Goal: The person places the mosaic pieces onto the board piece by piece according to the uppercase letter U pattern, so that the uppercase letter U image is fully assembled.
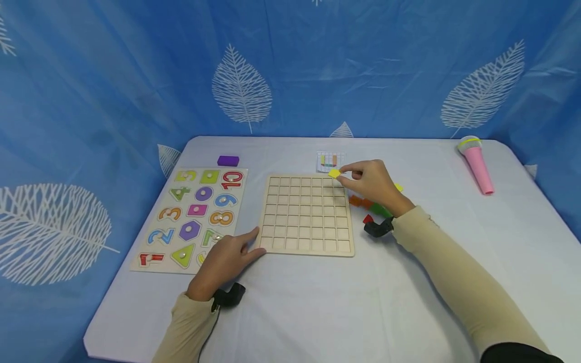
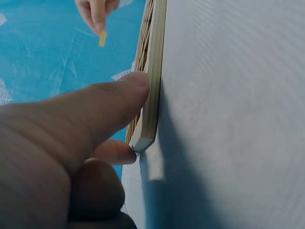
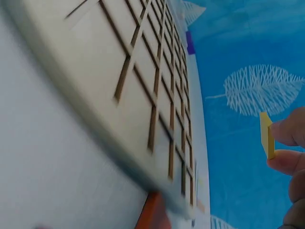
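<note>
Aloft, the right hand (image 1: 374, 181) pinches 1 yellow tile (image 1: 334, 173).

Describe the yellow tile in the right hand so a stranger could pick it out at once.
On the white table, find the square wooden grid board. In the head view, by its far right corner, the right hand pinches a flat yellow tile. Only this one is held up; another yellow piece shows past that hand, partly hidden.
</note>
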`<state>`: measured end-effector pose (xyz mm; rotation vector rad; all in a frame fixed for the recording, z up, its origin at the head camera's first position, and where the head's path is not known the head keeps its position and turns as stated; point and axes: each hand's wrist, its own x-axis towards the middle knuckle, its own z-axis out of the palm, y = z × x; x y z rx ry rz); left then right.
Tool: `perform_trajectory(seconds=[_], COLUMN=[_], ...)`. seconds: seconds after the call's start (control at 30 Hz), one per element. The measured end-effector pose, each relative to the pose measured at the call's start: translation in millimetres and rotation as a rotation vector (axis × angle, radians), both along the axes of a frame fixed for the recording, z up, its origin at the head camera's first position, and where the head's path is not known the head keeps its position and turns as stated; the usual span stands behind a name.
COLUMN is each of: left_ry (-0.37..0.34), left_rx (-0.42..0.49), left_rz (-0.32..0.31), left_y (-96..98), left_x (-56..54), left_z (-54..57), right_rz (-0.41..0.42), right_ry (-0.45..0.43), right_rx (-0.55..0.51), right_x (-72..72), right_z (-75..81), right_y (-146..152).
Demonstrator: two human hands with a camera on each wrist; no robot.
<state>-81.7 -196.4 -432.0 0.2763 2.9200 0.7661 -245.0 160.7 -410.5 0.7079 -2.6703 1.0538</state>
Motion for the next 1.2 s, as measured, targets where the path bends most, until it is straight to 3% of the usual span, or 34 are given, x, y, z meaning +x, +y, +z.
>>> perform_trajectory(seconds=[0.33,0.6,0.83,1.2], left_ry=[-0.008,-0.005,-0.009,0.015], left_rx=[0.007,0.001,0.005,0.009], left_rz=[0.007,0.01,0.017,0.001], left_y=[-0.9,-2.2,-1.5,0.6], left_x=[1.8,3.7,3.9,1.3], left_z=[-2.5,-3.1,-2.2,-1.0], right_rz=[0.177,0.247,0.309,0.411], right_ry=[0.013,-0.026,-0.029,-0.129], right_rx=[-0.081,-0.081,-0.009,0.11], right_x=[-4.0,-8.7,-16.3,-29.2], right_z=[0.7,-3.1,-8.4,-12.2], right_y=[-36,-60,-83,-98])
